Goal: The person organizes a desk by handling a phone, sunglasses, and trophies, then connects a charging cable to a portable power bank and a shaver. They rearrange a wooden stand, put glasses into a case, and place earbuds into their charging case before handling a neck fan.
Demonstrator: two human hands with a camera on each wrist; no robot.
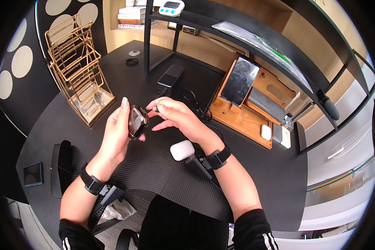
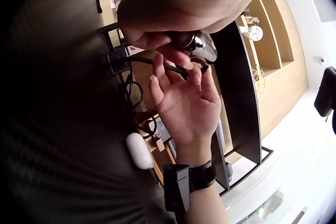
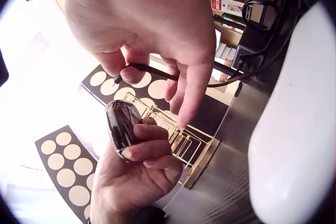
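A dark glossy rounded device (image 1: 138, 121) is gripped by my left hand (image 1: 117, 131), thumb along one side and fingers on the other. Close to its right, my right hand (image 1: 176, 115) pinches a black cable's plug (image 1: 155, 109) between thumb and fingertips. In the right wrist view the plug (image 3: 117, 79) stands just above the device (image 3: 123, 127), with a gap between them. The cable (image 3: 157, 72) runs back past the fingers of my right hand (image 3: 152, 19). The left wrist view shows the device (image 2: 202, 48) partly behind my left hand (image 2: 184, 3).
A black power block (image 1: 170, 79) lies beyond my hands. A white earbud case (image 1: 182, 150) is near my right wrist. Gold wire rack (image 1: 81, 71) stands left; a wooden stand (image 1: 237, 121) with a phone (image 1: 240, 80) is right, under a black shelf. A black case (image 1: 61, 166) lies front left.
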